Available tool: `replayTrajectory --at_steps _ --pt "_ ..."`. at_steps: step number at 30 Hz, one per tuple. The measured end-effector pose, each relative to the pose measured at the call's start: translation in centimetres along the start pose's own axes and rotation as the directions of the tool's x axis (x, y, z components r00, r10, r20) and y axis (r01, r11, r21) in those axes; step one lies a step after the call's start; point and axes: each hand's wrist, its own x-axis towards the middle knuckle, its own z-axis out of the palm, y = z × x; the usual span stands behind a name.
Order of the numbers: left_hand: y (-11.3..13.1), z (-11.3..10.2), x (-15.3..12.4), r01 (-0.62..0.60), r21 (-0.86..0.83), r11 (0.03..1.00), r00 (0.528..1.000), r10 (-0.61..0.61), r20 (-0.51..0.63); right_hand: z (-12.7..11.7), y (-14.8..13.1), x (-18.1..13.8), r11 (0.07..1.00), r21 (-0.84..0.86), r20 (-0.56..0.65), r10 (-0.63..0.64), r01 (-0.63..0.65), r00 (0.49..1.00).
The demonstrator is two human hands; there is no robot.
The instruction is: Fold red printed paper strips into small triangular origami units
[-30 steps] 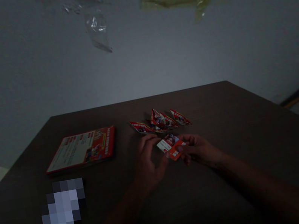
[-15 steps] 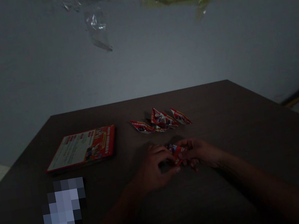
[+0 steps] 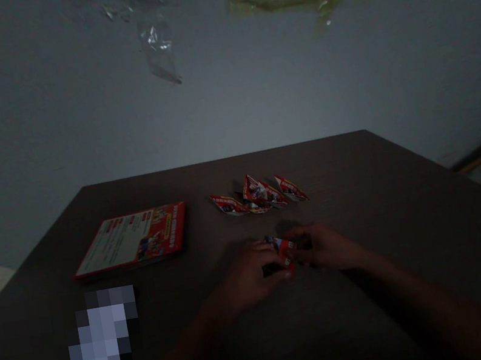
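Observation:
Between my two hands is a small red printed packet (image 3: 287, 248), with a blue-and-white patch at its upper left. My left hand (image 3: 256, 272) grips its left side, thumb below and fingers above, leaving a dark gap between them. From the right, my right hand (image 3: 323, 246) pinches the packet's edge with bent fingers; some fingertips are lost in the dim light. Beyond the hands lies a cluster of several similar red packets (image 3: 261, 193) with pointed ends, some overlapping.
A flat red box (image 3: 175, 228) with a white printed panel lies on the left of the dark wooden table (image 3: 334, 164). Nearer me at left is a pixelated, blurred-out object (image 3: 95, 345). A grey wall (image 3: 228, 108) with peeling tape rises behind the table.
The fingers of my right hand have shifted and curled at the packet's right edge. The packet has turned slightly in my grip. The cluster and the box stay put.

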Motion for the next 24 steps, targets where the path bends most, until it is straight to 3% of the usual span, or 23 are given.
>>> replayTrajectory --at_steps 2,4,8,11,16,24 --pt "0.0 0.1 0.0 -0.006 0.016 1.0 1.0 0.006 -0.019 -0.6 0.1 -0.2 0.973 -0.2 -0.127 -0.146 0.119 0.981" --pt "-0.2 0.2 0.0 -0.018 0.03 0.999 0.999 0.019 -0.035 -1.0 -0.1 -0.5 0.933 -0.297 -0.154 -0.257 0.203 0.954" --pt "-0.5 0.5 -0.1 -0.011 0.056 0.998 0.999 0.014 -0.051 -1.1 -0.8 -0.7 0.855 -0.334 -0.01 -0.425 0.398 0.905" --pt "-0.5 0.7 -0.3 0.025 0.069 0.997 0.998 -0.02 -0.065 -0.7 -0.8 -0.5 0.821 -0.37 0.068 -0.443 0.435 0.894" --pt "0.0 0.5 -0.3 0.035 0.123 0.992 0.993 -0.021 -0.116 -0.4 -0.1 -0.2 0.814 -0.4 0.051 -0.439 0.421 0.897" --pt "0.9 0.0 -0.7 0.143 0.458 0.877 0.989 -0.108 -0.102 -0.3 0.0 -0.2 0.802 -0.45 0.03 -0.426 0.393 0.904"
